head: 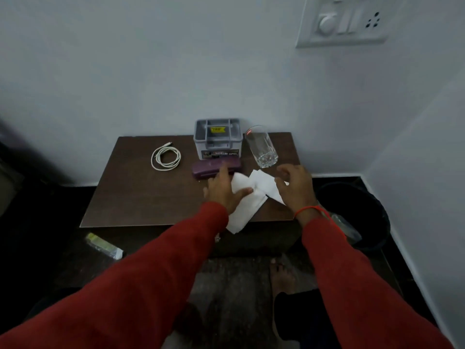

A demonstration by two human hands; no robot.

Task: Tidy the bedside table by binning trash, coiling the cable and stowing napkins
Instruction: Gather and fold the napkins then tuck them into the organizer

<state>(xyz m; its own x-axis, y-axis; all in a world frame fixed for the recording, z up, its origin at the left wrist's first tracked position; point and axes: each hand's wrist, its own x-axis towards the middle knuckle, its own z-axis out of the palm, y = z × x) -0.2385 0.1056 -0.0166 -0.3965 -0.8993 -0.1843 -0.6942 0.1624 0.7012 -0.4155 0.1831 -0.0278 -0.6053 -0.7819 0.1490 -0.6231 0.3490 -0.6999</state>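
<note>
White napkins (254,195) lie spread on the front right of the brown bedside table (141,195), one corner hanging over the front edge. My left hand (225,190) rests flat on the napkins with fingers straight. My right hand (294,187) hovers over their right end, fingers loosely curled and holding nothing. A white cable (166,157) lies coiled at the back left. A grey compartment box (217,137) stands at the back by the wall.
A purple case (208,167) lies in front of the box. A drinking glass (261,147) stands at the back right. A black bin (357,212) with clear plastic in it sits right of the table. A yellow-green wrapper (104,245) lies on the floor at left.
</note>
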